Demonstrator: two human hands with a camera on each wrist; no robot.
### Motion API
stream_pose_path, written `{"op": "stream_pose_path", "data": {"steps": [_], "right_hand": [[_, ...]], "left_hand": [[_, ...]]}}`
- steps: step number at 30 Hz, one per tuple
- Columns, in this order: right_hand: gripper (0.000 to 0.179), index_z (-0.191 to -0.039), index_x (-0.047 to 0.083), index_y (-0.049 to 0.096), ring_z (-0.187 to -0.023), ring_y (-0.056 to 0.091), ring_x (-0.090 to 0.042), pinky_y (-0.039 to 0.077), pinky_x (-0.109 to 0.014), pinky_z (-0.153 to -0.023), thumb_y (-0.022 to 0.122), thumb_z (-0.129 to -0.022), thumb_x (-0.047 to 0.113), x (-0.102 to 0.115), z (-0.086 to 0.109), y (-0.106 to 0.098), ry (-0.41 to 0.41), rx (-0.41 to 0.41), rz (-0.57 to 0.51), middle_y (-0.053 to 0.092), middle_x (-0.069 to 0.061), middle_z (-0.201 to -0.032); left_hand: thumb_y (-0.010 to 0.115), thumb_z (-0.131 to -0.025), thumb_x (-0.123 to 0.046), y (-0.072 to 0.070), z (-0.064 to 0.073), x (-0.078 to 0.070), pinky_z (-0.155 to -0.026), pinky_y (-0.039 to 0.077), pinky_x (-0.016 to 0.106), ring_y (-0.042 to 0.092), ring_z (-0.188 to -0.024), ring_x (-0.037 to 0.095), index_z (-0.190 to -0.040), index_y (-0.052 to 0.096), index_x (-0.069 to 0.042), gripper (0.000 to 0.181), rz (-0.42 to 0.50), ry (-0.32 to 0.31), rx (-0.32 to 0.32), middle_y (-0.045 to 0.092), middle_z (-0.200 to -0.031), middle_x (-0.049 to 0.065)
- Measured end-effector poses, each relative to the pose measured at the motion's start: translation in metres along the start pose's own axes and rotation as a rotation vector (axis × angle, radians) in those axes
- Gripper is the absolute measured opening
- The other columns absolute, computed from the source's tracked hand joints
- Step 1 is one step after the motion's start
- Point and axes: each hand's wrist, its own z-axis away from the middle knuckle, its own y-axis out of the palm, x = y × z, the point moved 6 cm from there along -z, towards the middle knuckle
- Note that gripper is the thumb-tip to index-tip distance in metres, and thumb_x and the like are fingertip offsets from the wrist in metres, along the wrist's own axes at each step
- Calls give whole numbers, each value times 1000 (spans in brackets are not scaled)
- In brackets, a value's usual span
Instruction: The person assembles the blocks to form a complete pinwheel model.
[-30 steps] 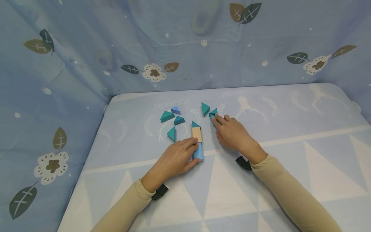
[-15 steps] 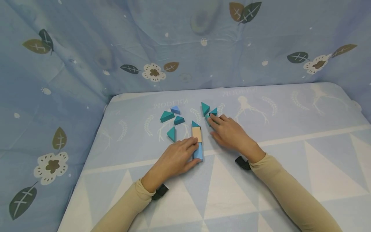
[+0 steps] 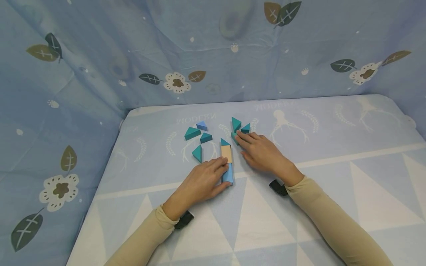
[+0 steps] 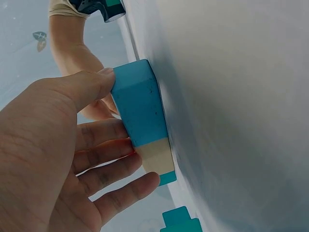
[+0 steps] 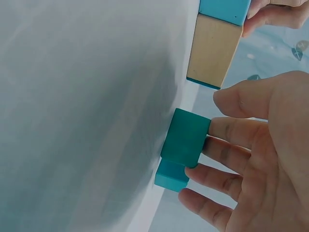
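Observation:
A row lies in the table's middle: a long blue block (image 3: 227, 175), a beige block (image 3: 226, 153) and a small teal triangular block (image 3: 224, 142) at its far end. My left hand (image 3: 203, 183) lies along the row's left side, fingers fairly straight. Its thumb touches the blue block's near end, as the left wrist view shows. My right hand (image 3: 263, 152) touches a green triangular block (image 5: 186, 137) with extended fingertips, its thumb apart from the block. Beyond these fingertips stand another green triangular block (image 3: 236, 124) and a small teal one (image 3: 245, 128).
Left of the row are several loose triangular blocks: a blue one (image 3: 201, 126), green ones (image 3: 192, 133) and a teal one (image 3: 206, 137). Behind the patterned table cover (image 3: 319, 177), a blue printed curtain (image 3: 253, 66) hangs along the far and left edges.
My right hand has moved slightly left, sliding the green triangular block closer to the row and away from the small teal one. My left hand and the row have stayed put.

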Motion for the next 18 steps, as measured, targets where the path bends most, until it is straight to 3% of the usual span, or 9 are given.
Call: {"op": "stream_pose_path", "data": {"steps": [9,18], "right_hand": [[54,-146,4,46,-130,49,-35,47,-52,-98,60,-97,23,2,-1,0,-12,-14,-28,43,-14,-152],[57,-149,5,40,-136,43,-35,42,-54,-105,58,-98,23,4,-1,1,-13,16,-103,38,-12,-155]], "left_hand": [[67,-92,-43,0,0,0,-99,51,32,58,-123,20,-122,67,-5,48,0,2,-6,59,-131,6],[67,-92,-43,-1,0,0,-98,52,33,58,-122,21,-123,66,-5,49,2,3,-2,59,-132,7]]}}
